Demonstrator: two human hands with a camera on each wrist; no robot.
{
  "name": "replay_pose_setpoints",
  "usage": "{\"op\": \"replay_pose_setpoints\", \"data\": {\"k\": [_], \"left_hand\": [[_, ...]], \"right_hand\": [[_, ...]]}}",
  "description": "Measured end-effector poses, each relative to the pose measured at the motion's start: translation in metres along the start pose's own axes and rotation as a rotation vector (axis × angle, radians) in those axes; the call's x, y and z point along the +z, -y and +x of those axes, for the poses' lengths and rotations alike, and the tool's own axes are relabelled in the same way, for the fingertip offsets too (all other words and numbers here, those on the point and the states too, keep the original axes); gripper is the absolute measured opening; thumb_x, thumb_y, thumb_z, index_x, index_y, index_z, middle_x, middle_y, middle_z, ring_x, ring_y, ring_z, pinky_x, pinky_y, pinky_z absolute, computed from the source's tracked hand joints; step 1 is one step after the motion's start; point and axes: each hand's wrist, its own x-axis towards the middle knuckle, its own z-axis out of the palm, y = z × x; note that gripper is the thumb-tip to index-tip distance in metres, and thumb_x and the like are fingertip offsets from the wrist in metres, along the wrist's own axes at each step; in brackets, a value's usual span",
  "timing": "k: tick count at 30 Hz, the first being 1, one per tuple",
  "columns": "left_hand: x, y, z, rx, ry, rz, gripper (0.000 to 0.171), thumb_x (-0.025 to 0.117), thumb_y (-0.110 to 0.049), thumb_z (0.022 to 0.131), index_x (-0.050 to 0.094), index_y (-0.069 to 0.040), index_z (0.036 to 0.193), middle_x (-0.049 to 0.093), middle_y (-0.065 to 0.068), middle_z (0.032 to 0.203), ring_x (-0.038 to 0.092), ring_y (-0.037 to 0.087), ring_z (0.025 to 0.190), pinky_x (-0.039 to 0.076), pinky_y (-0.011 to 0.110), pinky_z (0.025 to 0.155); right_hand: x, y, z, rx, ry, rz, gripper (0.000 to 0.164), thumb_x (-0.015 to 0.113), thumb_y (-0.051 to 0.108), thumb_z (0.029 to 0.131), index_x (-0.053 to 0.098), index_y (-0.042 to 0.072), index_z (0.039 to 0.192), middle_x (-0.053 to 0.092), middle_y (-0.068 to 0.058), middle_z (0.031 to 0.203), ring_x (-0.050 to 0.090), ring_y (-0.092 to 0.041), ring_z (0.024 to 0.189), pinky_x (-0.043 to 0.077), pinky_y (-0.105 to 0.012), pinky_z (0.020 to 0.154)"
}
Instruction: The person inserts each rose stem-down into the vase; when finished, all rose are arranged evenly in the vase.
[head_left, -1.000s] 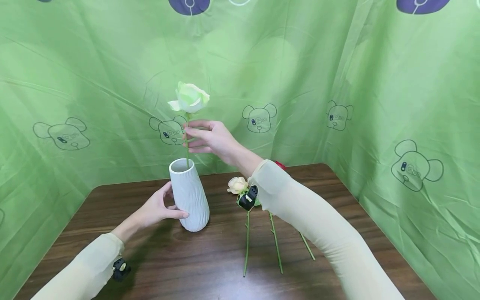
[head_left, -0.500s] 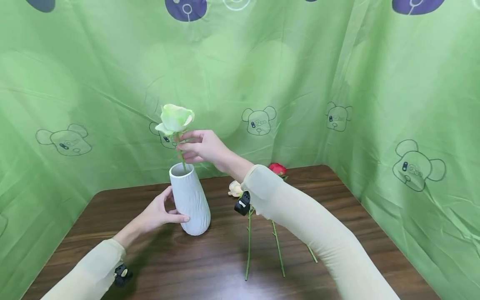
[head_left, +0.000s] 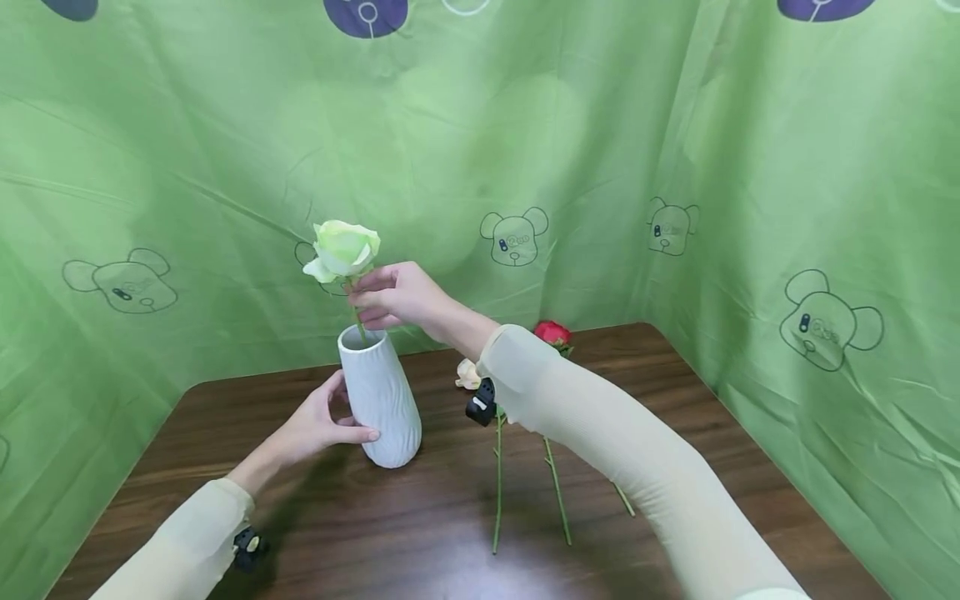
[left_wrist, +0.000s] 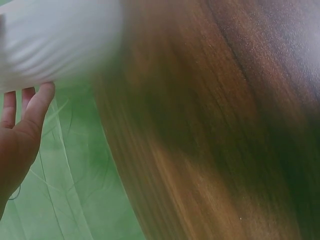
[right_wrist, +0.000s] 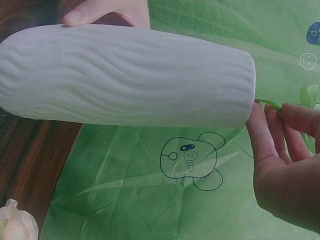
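Note:
A white ribbed vase [head_left: 381,400] stands on the wooden table, tilted slightly to the left in the head view. My left hand [head_left: 321,423] holds its lower left side, thumb across the front. Above the vase's mouth, my right hand [head_left: 401,296] pinches the green stem of a pale green-white rose [head_left: 343,252]. The stem's lower part goes down inside the vase and is hidden there. In the right wrist view the pinched stem [right_wrist: 268,102] bends at the rim, with a finger close to the rim. The left wrist view shows left fingertips [left_wrist: 46,90] against the vase [left_wrist: 60,40].
On the table [head_left: 420,533], right of the vase, lie a cream rose [head_left: 468,375], a red rose [head_left: 553,333] and several green stems [head_left: 557,492], partly hidden under my right sleeve. Green cloth [head_left: 600,150] with bear prints hangs behind and at the sides.
My right hand has lowered the pale rose and moved it slightly left, so more of its stem is inside the vase. The left hand keeps its hold on the vase.

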Motion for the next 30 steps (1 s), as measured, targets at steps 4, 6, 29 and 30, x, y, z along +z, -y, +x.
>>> {"op": "replay_pose_setpoints", "data": {"k": [4,6,29,30], "left_hand": [[0.0026,0.0017,0.0018,0.013,0.011,0.006,0.084,0.090,0.000,0.073,0.042,-0.006,0.141,0.050,0.023,0.123,0.058,0.030,0.113,0.058,0.045,0.095],[0.0041,0.0028,0.0038,0.020,0.018,0.005,0.084,0.090,0.000,0.073,0.041,-0.006,0.142,0.051,0.023,0.123,0.058,0.030,0.112,0.058,0.045,0.095],[-0.0014,-0.0026,-0.0006,0.018,0.012,-0.027,0.086,0.091,0.001,0.071,0.041,-0.003,0.140,0.053,0.025,0.123,0.060,0.035,0.112,0.059,0.044,0.093],[-0.0013,-0.0026,-0.0006,0.016,0.012,-0.028,0.086,0.091,0.001,0.071,0.040,-0.003,0.140,0.053,0.025,0.123,0.059,0.036,0.112,0.059,0.044,0.093]], "right_hand": [[-0.0002,-0.0014,-0.0022,0.015,-0.002,-0.020,0.027,0.071,0.000,0.093,0.066,-0.005,0.120,0.070,-0.022,0.115,0.071,-0.040,0.099,0.064,-0.035,0.078],[-0.0011,-0.0019,-0.0028,0.018,-0.009,-0.028,0.027,0.071,0.000,0.093,0.067,-0.006,0.119,0.071,-0.021,0.113,0.071,-0.040,0.098,0.064,-0.036,0.077],[0.0061,-0.0003,0.0058,0.036,0.027,-0.041,0.031,0.071,-0.005,0.091,0.065,-0.009,0.121,0.072,-0.018,0.105,0.072,-0.033,0.088,0.064,-0.037,0.077],[0.0061,-0.0003,0.0061,0.039,0.029,-0.052,0.030,0.071,-0.005,0.091,0.066,-0.009,0.121,0.073,-0.017,0.102,0.072,-0.031,0.085,0.064,-0.037,0.077]]}}
